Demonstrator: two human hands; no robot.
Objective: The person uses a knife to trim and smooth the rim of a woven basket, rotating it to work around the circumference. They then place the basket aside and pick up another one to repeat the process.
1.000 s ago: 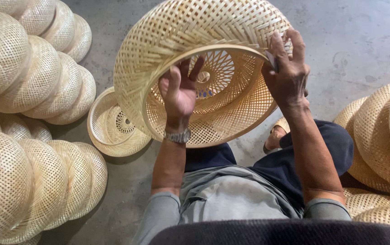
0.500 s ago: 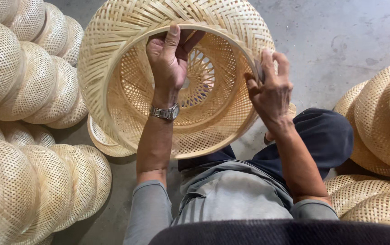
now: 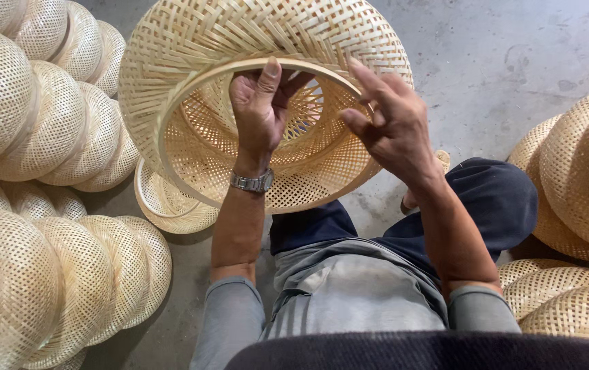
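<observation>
Head view: I hold the woven bamboo shade [image 3: 191,48] up over my lap. My left hand [image 3: 261,109] grips its rim hoop [image 3: 171,147] from inside, thumb over the edge. My right hand [image 3: 390,127] hovers spread beside the rim. Best to turn it slowly, keeping the hoop [image 3: 171,147] seated evenly.

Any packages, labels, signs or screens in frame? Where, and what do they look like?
None in view. Only the large woven bamboo dome basket held by the left hand and the right hand, rows of pale woven bamboo domes on the grey concrete floor, and a silver metal wristwatch, its dial hidden.
</observation>
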